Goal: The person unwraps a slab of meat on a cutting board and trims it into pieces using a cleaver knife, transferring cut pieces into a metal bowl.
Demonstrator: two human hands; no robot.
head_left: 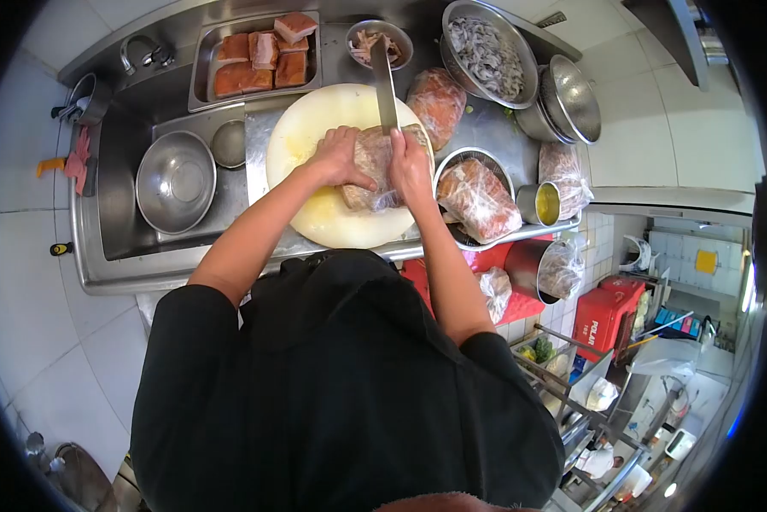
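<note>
A round cutting board (288,128) sits on the steel counter with a block of meat (373,158) on it, partly covered in clear plastic wrap. My left hand (342,160) grips the block's left side, thumb apart from the fingers. In my right hand (411,169) is the handle of a kitchen knife (385,90). Its broad blade points away from me, over the far edge of the board. Whether the edge touches the meat is hard to tell, since my right hand covers part of the block.
Left of the board is a sink holding a steel bowl (176,182). Behind stand a tray (197,77) of meat blocks and a small bowl (407,51) of strips. On the right are a colander (533,81) of grey pieces, wrapped meat (477,200) and a yellow-filled pot (528,205).
</note>
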